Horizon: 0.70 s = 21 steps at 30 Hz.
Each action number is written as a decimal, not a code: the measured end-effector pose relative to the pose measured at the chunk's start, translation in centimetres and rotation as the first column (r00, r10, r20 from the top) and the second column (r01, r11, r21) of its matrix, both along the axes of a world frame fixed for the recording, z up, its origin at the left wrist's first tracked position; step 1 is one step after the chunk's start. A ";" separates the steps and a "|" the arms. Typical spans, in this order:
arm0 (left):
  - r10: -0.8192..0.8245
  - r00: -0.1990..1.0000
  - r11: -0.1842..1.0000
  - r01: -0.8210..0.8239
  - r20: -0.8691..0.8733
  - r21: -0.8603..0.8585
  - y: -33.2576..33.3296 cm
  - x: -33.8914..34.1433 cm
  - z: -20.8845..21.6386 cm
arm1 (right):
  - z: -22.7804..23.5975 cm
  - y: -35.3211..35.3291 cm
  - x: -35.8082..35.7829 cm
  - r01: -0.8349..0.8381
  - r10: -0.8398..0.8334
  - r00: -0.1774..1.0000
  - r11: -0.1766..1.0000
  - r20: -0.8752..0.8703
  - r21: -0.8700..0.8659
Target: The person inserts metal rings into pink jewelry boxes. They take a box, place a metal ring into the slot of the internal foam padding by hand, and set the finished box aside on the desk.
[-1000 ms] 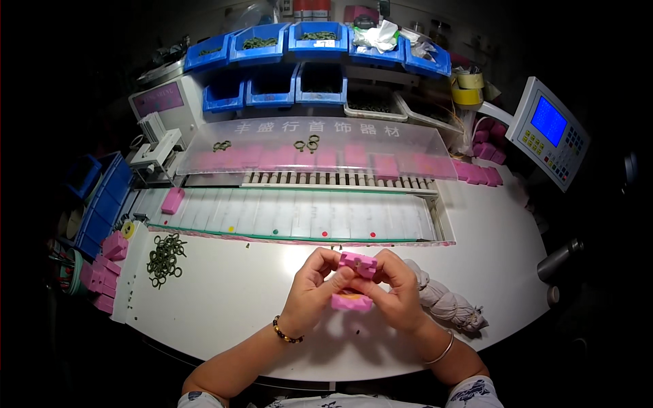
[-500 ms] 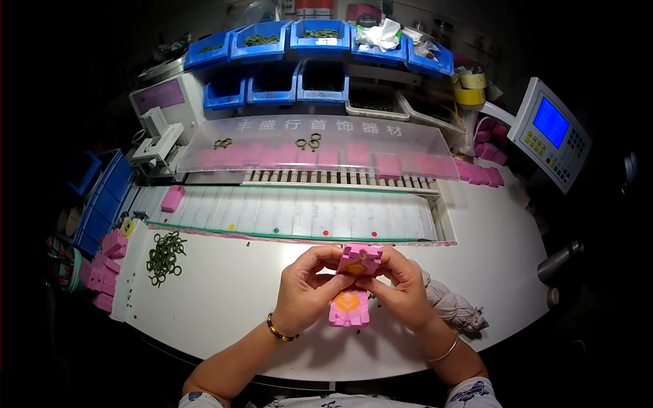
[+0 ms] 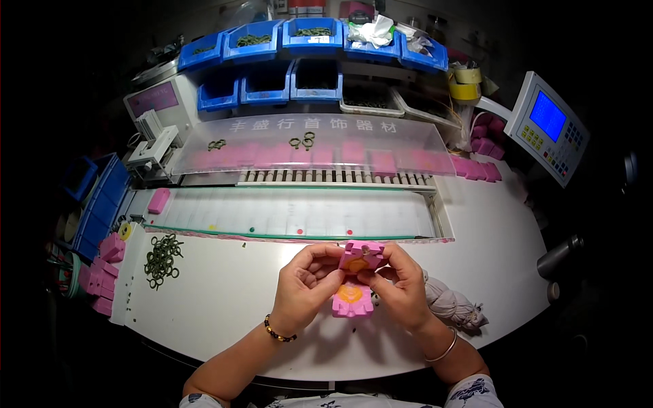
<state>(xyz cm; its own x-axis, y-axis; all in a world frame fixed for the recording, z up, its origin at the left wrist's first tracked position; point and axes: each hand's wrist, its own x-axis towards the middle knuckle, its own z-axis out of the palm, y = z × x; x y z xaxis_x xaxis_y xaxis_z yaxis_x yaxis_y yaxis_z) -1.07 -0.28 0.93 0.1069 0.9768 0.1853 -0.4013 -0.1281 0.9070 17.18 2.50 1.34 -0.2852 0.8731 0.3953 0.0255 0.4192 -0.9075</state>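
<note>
Both hands hold a pink two-part block that looks like a rubber mould, opened up over the white table. Its upper half (image 3: pixel 368 249) is tilted between my fingers, and the lower half (image 3: pixel 352 309) hangs just below, each with an orange patch on its inner face. My left hand (image 3: pixel 307 284) grips the left side, thumb near the gap between the halves. My right hand (image 3: pixel 403 291) grips the right side in the same way. Whether anything small sits between the thumbs is hidden.
Dark green ring-shaped pieces (image 3: pixel 163 261) lie heaped at the left. A conveyor (image 3: pixel 286 212) carrying a pink block (image 3: pixel 159 200) runs beyond my hands, under a clear cover (image 3: pixel 401 139). A grey cloth bundle (image 3: pixel 452 304) lies at right, near a control panel (image 3: pixel 548 128). Blue bins (image 3: pixel 269 83) stand behind.
The conveyor's coloured dots and its pink block have shifted left. The mould's lower half has risen slightly toward the upper half. Both hands keep their grip.
</note>
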 end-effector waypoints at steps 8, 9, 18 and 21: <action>0.038 0.999 0.998 -0.039 -0.013 -0.045 -0.3 0.1 0.0 | 0.3 0.2 0.0 -0.059 0.058 0.997 0.998 -0.048 -0.019; 0.027 0.999 0.999 -0.028 -0.030 -0.040 -0.2 0.0 -0.1 | 0.3 0.2 0.0 -0.060 0.059 0.997 0.998 -0.049 -0.019; 0.009 0.990 0.997 -0.019 -0.140 -0.069 0.0 0.0 -0.5 | 0.2 0.2 0.2 -0.114 0.106 0.993 0.978 -0.054 -0.176; 0.019 0.994 0.995 -0.030 -0.107 -0.098 0.0 0.0 -0.2 | 0.1 0.5 0.6 -0.162 0.147 0.986 0.953 -0.078 -0.258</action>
<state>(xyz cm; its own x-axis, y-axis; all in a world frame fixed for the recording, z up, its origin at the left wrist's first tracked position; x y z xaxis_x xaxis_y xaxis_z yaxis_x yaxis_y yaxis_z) -1.05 -0.30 0.69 0.0967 0.9924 0.0763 -0.3006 -0.0439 0.9527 17.81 2.97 1.44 -0.4086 0.8952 0.1780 -0.0756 0.1612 -0.9840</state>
